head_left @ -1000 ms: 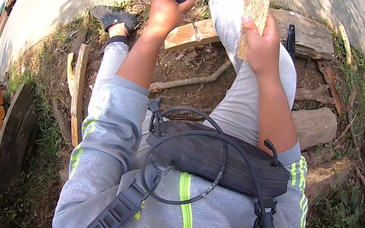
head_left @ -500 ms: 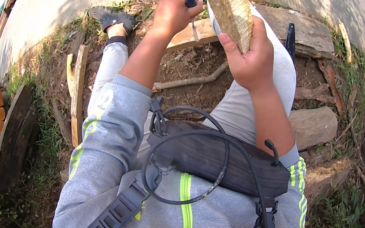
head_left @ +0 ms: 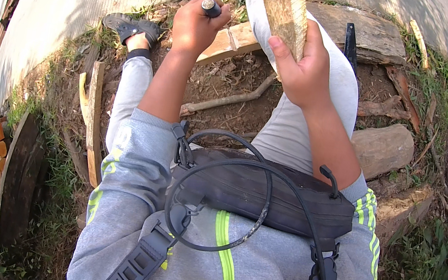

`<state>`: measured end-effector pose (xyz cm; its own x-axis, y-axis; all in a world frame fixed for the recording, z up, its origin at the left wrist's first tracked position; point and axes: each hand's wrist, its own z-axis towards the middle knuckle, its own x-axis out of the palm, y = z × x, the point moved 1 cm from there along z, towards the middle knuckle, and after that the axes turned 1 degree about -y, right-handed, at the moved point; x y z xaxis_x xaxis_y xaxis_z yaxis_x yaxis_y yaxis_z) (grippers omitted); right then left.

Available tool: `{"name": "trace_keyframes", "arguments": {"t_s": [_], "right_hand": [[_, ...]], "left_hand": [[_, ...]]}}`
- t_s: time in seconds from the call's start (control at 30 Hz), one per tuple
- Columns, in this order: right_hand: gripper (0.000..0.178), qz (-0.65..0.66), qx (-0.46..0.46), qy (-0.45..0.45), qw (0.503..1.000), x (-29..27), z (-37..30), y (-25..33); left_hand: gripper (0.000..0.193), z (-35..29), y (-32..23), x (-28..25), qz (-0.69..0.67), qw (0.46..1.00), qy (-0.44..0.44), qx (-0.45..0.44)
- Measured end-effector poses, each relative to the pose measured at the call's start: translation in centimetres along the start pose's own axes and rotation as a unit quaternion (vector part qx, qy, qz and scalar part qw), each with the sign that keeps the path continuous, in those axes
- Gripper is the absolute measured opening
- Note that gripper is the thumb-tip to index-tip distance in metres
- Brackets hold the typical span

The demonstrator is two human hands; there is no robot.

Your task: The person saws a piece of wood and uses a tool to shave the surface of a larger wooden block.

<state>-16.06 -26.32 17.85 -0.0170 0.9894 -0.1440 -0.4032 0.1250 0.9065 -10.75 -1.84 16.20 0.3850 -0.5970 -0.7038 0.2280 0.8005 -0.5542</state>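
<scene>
My left hand (head_left: 197,29) is closed around a chisel (head_left: 211,8) by its dark handle, the worn butt end facing up. Part of its thin metal blade shows below the fingers, over a pale squared piece of timber (head_left: 245,37). My right hand (head_left: 306,74) grips the lower end of a rough, yellowish-brown wooden slab (head_left: 283,13), thumb on the near face and fingers along the right edge. The slab is held upright beside my right thigh, and its top runs out of view. The two hands are apart.
A black handsaw-like blade (head_left: 351,46) stands by a weathered plank (head_left: 378,38) at the right. A bent stick (head_left: 230,99) lies on the soil between my legs. Narrow wood strips (head_left: 95,121) lie left; a cut log (head_left: 383,149) lies right. A dark cable loops over my waist bag (head_left: 295,208).
My left hand has shifted left and slightly down with the chisel, whose handle end now tips toward me. The slab in my right hand has turned, showing less of its ridged side.
</scene>
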Motion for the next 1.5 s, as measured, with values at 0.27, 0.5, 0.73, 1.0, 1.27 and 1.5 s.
{"name": "trace_keyframes", "arguments": {"t_s": [0.27,0.5,0.73,1.0,1.27,1.5], "right_hand": [[0.047,0.009,0.021,0.005,1.0,0.1,0.3,0.3],[0.048,-0.005,0.022,0.009,1.0,0.0,0.2,0.2],[0.048,-0.093,-0.095,0.019,0.991,-1.0,-1.1,2.9],[0.047,-0.317,-0.096,0.104,0.938,-0.2,-3.1,2.7],[0.044,-0.314,-0.113,0.09,0.938,0.0,-2.4,3.0],[0.045,-0.293,-0.119,0.049,0.948,-0.3,-1.8,2.9]], "left_hand": [[0.02,-0.2,0.8,0.3,-0.006,1.0,0.006,-0.025],[0.02,-0.4,0.2,0.5,-0.017,1.0,0.01,-0.018],[0.025,-0.7,0.0,0.9,0.062,0.998,0.033,-0.005],[0.023,-0.8,3.5,2.3,0.165,0.983,0.055,0.059],[0.029,-1.0,3.7,1.8,0.174,0.982,0.068,0.007],[0.03,-0.9,0.5,0.5,0.079,0.994,0.07,-0.019]]}}
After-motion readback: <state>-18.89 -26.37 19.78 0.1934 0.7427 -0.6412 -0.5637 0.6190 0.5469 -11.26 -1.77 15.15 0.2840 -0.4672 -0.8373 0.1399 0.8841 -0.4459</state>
